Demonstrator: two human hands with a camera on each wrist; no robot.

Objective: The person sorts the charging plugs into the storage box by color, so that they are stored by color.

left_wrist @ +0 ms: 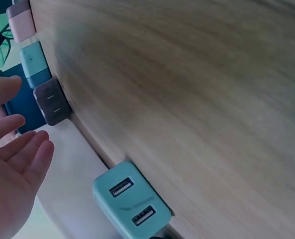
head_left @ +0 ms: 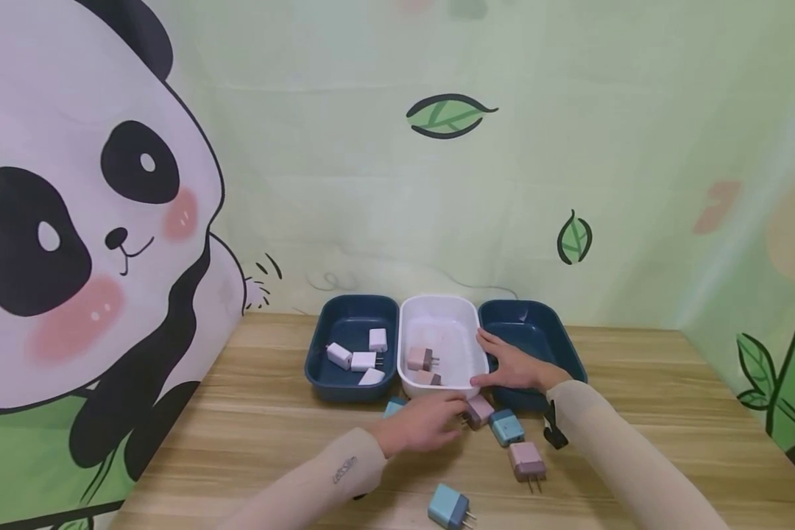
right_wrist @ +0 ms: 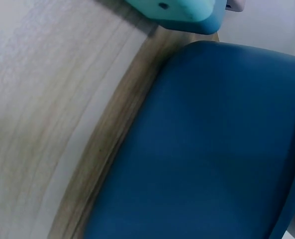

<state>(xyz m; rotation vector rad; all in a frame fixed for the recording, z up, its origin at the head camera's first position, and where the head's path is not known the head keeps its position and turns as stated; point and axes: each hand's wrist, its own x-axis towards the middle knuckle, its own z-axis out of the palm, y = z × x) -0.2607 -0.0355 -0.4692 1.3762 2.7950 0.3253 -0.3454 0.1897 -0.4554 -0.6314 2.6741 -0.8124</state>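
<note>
Clearly, the left hand's (head_left: 425,423) fingers (left_wrist: 39,168) hang loose beside a pink charger (head_left: 480,411), prongs (left_wrist: 56,110) leftward.

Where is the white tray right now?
In the head view, the white tray sits centrally between two dark blue trays, the right hand at its right rim.

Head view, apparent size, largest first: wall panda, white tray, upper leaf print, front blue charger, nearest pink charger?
1. Wall panda
2. White tray
3. Upper leaf print
4. Front blue charger and nearest pink charger: look about alike; blue sits closer to the camera, so unranked.
</note>
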